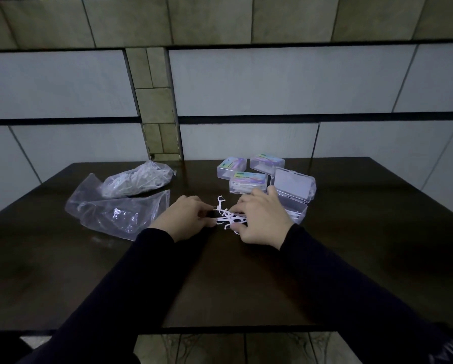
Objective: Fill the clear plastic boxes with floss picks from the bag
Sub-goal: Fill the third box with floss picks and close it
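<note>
Mid-frame, both hands, left and right, pinch a tangle of floss picks beside the open box.

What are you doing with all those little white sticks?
A person is sorting floss picks on a dark table. The left hand and right hand both pinch the small pile. Beside the right hand an open clear box already holds a few. Three closed boxes sit behind, and a bag of picks lies to the left.

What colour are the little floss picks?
White, seen from the head view: floss picks.
</note>
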A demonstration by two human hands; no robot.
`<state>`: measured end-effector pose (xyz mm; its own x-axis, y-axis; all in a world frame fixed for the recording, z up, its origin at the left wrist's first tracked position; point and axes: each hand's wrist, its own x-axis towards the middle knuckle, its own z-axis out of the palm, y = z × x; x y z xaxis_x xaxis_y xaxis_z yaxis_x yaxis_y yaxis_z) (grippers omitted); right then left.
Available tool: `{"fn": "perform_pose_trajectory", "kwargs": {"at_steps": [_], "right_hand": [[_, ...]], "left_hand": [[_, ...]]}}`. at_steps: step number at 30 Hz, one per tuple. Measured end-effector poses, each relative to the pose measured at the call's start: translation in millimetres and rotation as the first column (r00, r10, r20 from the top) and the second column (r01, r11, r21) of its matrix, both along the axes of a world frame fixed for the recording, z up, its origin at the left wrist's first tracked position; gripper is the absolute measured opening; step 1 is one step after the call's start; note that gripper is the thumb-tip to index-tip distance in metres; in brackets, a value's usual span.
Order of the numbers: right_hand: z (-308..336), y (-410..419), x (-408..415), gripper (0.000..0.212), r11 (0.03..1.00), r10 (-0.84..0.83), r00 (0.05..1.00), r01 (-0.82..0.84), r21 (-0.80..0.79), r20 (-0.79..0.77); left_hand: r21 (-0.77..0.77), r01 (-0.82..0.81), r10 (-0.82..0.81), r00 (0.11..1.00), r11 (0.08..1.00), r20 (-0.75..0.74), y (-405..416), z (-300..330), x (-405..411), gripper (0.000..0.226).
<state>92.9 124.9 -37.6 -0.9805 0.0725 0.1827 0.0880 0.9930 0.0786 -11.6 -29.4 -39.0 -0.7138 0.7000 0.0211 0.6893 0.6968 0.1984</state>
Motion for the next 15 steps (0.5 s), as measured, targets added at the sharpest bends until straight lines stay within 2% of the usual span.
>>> {"fn": "perform_pose_trajectory", "kwargs": {"at_steps": [4, 9, 15], "right_hand": [[7, -4, 0, 0.046, 0.997, -0.061, 0.997, 0.063, -0.034, 0.054], [12, -11, -5, 0.039, 0.991, -0.133, 0.983, 0.135, -0.009, 0.129], [10, -15, -2, 0.029, 0.982, -0.19, 0.979, 0.188, 0.032, 0.069]], "left_hand": [[0.045, 0.031, -0.027, 0.996, 0.998, -0.09, 5, -1, 5, 0.026], [0.039, 0.022, -0.016, 0.99, 0.999, -0.141, 9, 0, 10, 0.017], [0.016, -0.004, 0.005, 0.997, 1.0, -0.079, 15, -3, 9, 0.016]]}}
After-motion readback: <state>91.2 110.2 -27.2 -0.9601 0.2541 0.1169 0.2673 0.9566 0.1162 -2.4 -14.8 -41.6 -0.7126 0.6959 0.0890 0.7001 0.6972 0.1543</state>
